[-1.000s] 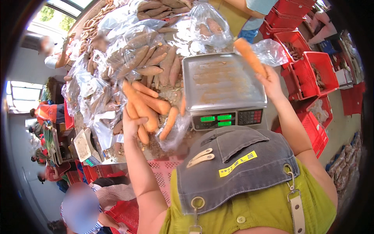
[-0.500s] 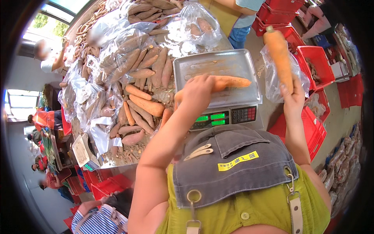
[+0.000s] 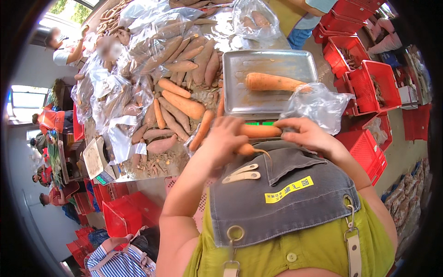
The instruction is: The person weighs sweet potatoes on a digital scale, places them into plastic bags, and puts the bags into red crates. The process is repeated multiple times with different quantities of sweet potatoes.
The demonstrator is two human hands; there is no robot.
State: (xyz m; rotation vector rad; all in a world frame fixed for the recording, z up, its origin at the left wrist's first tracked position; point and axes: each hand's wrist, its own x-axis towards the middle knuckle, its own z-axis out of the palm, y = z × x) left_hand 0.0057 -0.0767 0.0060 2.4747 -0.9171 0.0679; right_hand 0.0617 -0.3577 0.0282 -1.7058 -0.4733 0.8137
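Just below the steel scale tray [image 3: 270, 59], my left hand [image 3: 226, 138] is closed around orange carrots [image 3: 244, 149], one with a thin curved root tail. My right hand [image 3: 302, 134] pinches the right end of a horizontal carrot [image 3: 262, 131] that reaches into my left hand. A larger carrot [image 3: 267, 81] lies on the tray, beside a crumpled clear bag [image 3: 318, 108] at its right front corner. The green displays [image 3: 267, 123] are partly hidden. Left of the scale, loose carrots [image 3: 182, 104] lie among sweet potatoes [image 3: 166, 143] on the dirty tabletop [image 3: 150, 171].
Bagged sweet potatoes [image 3: 152, 46] cover the back of the table. A second scale [image 3: 94, 159] sits at the left corner. Red crates [image 3: 371, 87] stack at right and others [image 3: 120, 214] lower left. A co-worker in blue jeans [image 3: 302, 30] stands at the back; others work along the left.
My right hand has dropped from beside the tray to its front edge. My left hand has left the tray, where a carrot now lies, and moved just below it.
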